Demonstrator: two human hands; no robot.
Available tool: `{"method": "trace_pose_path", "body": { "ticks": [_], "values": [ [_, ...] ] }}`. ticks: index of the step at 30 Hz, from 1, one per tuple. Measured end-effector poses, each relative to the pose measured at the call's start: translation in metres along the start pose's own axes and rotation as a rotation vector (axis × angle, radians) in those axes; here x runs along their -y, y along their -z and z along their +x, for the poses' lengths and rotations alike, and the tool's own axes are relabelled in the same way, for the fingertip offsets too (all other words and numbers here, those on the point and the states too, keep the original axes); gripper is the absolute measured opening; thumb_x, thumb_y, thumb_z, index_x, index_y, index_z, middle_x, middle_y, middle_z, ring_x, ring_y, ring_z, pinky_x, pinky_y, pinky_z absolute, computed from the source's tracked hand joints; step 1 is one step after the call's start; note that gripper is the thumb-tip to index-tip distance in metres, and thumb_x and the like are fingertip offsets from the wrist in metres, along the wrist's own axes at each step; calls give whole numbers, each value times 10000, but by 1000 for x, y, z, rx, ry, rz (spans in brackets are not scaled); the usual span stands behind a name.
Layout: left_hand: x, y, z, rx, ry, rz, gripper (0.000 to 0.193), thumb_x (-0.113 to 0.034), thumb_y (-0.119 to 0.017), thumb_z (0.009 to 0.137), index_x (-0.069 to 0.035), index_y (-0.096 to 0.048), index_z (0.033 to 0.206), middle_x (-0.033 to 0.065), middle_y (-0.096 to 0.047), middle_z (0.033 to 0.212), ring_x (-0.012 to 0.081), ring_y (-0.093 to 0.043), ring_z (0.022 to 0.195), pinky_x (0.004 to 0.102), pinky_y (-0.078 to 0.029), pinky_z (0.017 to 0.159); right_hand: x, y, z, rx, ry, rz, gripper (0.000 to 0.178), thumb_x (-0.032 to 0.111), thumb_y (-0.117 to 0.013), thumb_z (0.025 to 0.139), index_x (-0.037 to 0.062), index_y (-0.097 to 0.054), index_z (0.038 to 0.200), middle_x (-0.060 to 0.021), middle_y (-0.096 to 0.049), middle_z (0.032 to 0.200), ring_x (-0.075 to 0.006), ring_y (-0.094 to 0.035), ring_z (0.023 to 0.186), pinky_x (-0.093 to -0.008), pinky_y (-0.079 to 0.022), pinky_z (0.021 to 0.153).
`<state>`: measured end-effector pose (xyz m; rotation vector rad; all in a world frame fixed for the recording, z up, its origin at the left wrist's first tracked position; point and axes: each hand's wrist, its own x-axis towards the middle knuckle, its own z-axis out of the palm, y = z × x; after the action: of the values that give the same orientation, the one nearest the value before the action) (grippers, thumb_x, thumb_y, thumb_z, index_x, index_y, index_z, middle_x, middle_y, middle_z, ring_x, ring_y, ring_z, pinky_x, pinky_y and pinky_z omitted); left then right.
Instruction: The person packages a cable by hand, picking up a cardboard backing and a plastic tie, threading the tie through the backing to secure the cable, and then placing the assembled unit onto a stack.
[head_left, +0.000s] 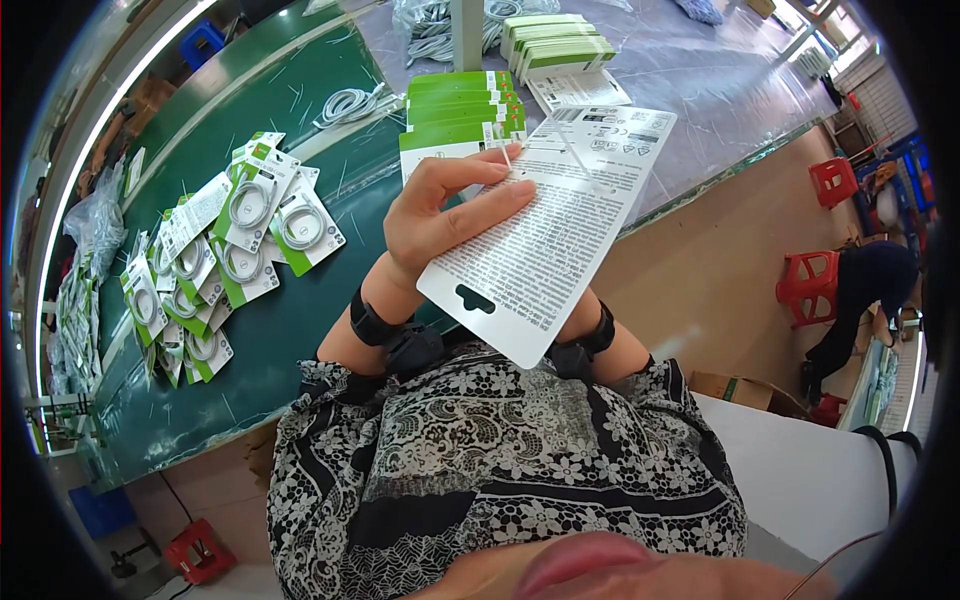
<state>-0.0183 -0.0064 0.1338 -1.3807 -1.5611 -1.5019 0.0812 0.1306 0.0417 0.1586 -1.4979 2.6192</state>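
A white packaging card (540,235), printed with small text and with a hang hole, is tilted up before my chest, its printed side facing me. My right hand (580,317) supports it from behind; the card hides its fingers. My left hand (450,205) lies over the card's left edge. Its thumb and fingers are closed at a thin white plastic strip (505,158). Another pale strip (574,152) stands out from the card's upper part. Just beyond my left hand, green and white cards (455,105) lie fanned in an overlapping row.
Packed cards with coiled grey cables (250,205) are heaped on the green table (330,290) at left. A loose cable coil (350,106) and scattered thin strips lie farther back. More cards (560,50) are stacked beside a metal post (466,35). Red stools (808,285) and another person (860,300) are at right.
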Motion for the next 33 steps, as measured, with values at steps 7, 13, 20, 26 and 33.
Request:
{"method": "trace_pose_path", "body": {
  "ticks": [7, 13, 20, 26, 33],
  "values": [
    [-9, 3, -1, 3, 13, -1, 433, 8, -779, 631, -90, -713, 1048, 77, -558, 1014, 316, -628, 1026, 373, -518, 904, 9, -2, -5, 34, -80, 152, 409, 240, -561, 911, 51, -482, 1265, -123, -524, 1260, -299, -523, 1176, -455, -425, 998],
    [-8, 7, 1, 47, -36, 38, 385, 6, -765, 647, -92, -727, 1017, 87, -583, 1039, 308, -627, 1033, 367, -513, 911, 7, -20, -2, 70, -137, 282, 424, 256, -533, 928, 54, -447, 1291, -129, -504, 1279, -293, -514, 1186, -442, -420, 1009],
    [-9, 9, 3, 72, -68, 71, 370, -8, -752, 657, -99, -728, 1015, 97, -604, 1054, 302, -632, 1029, 360, -519, 906, 12, -31, 16, 124, -200, 431, 442, 275, -499, 949, 57, -407, 1323, -135, -480, 1301, -287, -503, 1199, -427, -415, 1022],
    [-9, 11, 6, 90, -97, 115, 383, -14, -752, 648, -108, -725, 1018, 99, -609, 1048, 306, -647, 1002, 360, -542, 872, 15, -40, 26, 164, -255, 564, 457, 290, -470, 967, 60, -372, 1350, -140, -460, 1320, -281, -494, 1209, -414, -411, 1033],
    [-7, 11, 8, 100, -156, 116, 374, -53, -747, 646, -108, -719, 1015, 104, -620, 1054, 313, -658, 983, 351, -561, 835, 14, -43, 24, 186, -284, 675, 466, 299, -452, 980, 62, -348, 1367, -144, -446, 1333, -274, -489, 1214, -402, -410, 1039]
  ]
}}
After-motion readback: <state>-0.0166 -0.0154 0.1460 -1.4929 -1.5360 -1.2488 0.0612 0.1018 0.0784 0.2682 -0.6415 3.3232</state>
